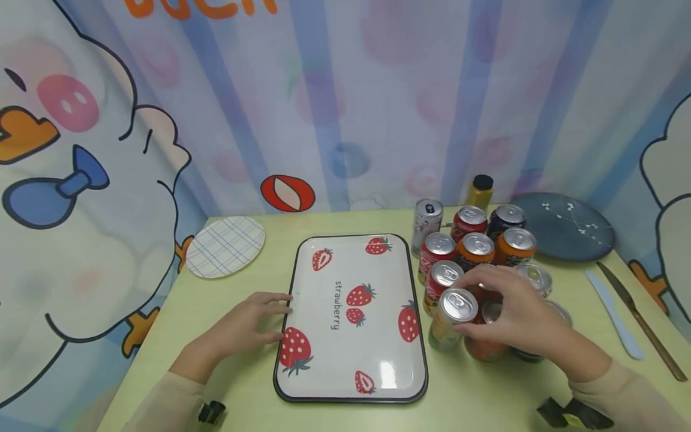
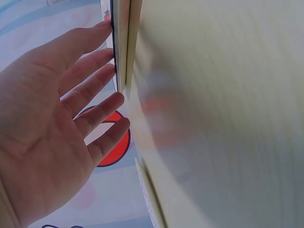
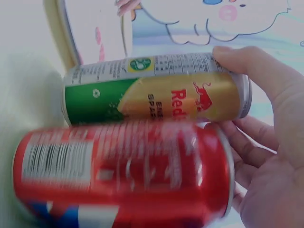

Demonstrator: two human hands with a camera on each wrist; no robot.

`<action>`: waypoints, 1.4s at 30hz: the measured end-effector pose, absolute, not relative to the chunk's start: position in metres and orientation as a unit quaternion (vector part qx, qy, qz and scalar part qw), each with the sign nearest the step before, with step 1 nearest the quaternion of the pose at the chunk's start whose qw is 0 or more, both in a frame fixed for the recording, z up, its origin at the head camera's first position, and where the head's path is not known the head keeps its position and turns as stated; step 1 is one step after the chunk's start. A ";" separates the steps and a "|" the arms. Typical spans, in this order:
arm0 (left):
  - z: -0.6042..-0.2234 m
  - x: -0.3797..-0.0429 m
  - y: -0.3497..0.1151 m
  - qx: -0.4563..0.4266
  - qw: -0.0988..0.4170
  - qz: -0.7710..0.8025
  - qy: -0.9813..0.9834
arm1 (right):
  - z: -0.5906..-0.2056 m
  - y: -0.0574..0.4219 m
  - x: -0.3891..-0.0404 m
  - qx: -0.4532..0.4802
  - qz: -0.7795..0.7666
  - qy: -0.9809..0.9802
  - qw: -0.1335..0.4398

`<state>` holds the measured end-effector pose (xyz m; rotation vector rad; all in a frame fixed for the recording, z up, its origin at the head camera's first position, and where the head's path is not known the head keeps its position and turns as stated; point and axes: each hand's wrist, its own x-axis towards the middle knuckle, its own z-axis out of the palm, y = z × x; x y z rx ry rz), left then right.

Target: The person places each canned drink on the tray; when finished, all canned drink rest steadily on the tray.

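My right hand (image 1: 520, 315) grips a gold and green Red Bull can (image 1: 447, 333) near its top, at the front left of a group of cans. The right wrist view shows the thumb on the upper end of this Red Bull can (image 3: 156, 95) and the fingers behind it; a red drink can (image 3: 128, 171) lies close beside it. A white strawberry-print tray (image 1: 378, 357) with a dark rim rests on the table. My left hand (image 1: 243, 327) has spread, relaxed fingers, the tips right at the tray's left rim. In the left wrist view its palm (image 2: 42, 114) shows bare.
Several upright cans, one orange-sided (image 1: 518, 246), crowd the tray's right side. Behind them stand a tall pale can (image 1: 427, 225) and a black-capped yellow bottle (image 1: 480, 193). A dark plate (image 1: 567, 234), light blue knife (image 1: 615, 315) and brown-handled knife (image 1: 645, 321) lie right; a checked plate (image 1: 225, 247) lies left.
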<state>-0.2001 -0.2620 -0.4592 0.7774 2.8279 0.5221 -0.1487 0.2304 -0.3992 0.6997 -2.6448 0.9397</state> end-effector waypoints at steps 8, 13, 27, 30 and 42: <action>-0.458 -0.204 -0.267 0.263 0.085 0.174 0.945 | -0.390 0.194 -0.150 0.215 0.389 -0.885 0.136; -0.454 -0.207 -0.268 0.249 0.085 0.178 0.948 | -0.392 0.161 -0.160 0.197 0.473 -0.848 0.138; -0.453 -0.213 -0.267 0.254 0.083 0.176 0.947 | -0.413 0.064 -0.217 0.182 0.518 -0.824 0.136; -0.452 -0.214 -0.265 0.250 0.082 0.171 0.950 | -0.414 0.049 -0.234 0.187 0.520 -0.823 0.131; -0.457 -0.212 -0.261 0.242 0.102 0.178 0.948 | -0.427 0.009 -0.295 0.117 0.535 -0.831 0.100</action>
